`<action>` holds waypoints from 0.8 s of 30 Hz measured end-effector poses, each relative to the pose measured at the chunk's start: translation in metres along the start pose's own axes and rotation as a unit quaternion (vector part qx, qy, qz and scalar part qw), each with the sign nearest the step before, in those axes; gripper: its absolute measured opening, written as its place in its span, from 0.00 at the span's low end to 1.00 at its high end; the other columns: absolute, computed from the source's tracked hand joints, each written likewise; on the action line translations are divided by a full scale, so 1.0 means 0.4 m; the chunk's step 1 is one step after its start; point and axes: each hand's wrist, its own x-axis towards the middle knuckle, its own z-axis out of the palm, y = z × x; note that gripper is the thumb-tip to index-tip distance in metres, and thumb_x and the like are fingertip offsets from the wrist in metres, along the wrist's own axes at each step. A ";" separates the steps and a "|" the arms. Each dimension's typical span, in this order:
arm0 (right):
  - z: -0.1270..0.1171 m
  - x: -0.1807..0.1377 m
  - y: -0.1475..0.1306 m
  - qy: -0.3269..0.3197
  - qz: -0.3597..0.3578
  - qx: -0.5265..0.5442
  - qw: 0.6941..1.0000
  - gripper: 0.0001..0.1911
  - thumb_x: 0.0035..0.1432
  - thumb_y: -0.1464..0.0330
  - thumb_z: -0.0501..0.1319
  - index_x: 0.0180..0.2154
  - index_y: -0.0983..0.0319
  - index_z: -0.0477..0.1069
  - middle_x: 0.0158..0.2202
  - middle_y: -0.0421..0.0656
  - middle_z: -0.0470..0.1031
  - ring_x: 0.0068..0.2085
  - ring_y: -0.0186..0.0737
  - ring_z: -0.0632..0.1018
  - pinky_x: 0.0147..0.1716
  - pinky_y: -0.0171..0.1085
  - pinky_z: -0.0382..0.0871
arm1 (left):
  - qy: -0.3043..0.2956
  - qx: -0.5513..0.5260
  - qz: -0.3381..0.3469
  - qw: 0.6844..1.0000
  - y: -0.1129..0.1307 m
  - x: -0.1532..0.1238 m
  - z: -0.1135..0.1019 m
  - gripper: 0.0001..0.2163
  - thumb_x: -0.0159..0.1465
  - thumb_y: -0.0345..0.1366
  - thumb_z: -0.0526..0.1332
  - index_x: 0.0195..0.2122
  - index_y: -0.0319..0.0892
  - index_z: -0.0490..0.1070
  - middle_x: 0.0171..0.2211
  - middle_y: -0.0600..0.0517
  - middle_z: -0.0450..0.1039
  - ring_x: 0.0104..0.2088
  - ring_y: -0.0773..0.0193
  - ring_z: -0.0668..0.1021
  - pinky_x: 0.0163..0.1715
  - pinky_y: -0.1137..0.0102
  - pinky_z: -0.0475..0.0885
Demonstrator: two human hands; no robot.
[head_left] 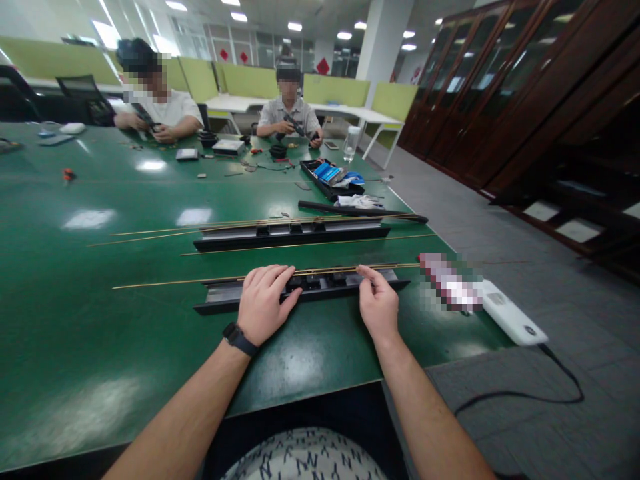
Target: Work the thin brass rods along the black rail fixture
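Note:
A long black channel-shaped strip with a grey inner face lies across the green table in front of me. Thin golden rods run along its far edge and stick out past both ends. My left hand grips the strip left of its middle, fingers over the far edge and thumb on the near side. Near the right end, my right hand has its fingers curled, with the index fingertip and thumb at a thin rod. Small black blocks sit inside the strip between my hands.
Beyond lies a second black strip with more thin rods. Behind it are a dark tube and a black tray with blue packets. A blurred phone-like object and white power bank-like device lie right. Two people sit opposite.

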 end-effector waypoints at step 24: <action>0.007 0.002 0.016 0.007 0.003 0.024 1.000 0.17 0.64 0.64 0.59 0.51 0.60 0.80 0.50 0.48 0.84 0.52 0.48 0.83 0.58 0.48 0.74 | 0.003 0.016 0.011 1.000 0.000 0.001 0.000 0.18 0.70 0.43 0.63 0.58 0.43 0.74 0.53 0.44 0.79 0.55 0.49 0.78 0.58 0.53 0.67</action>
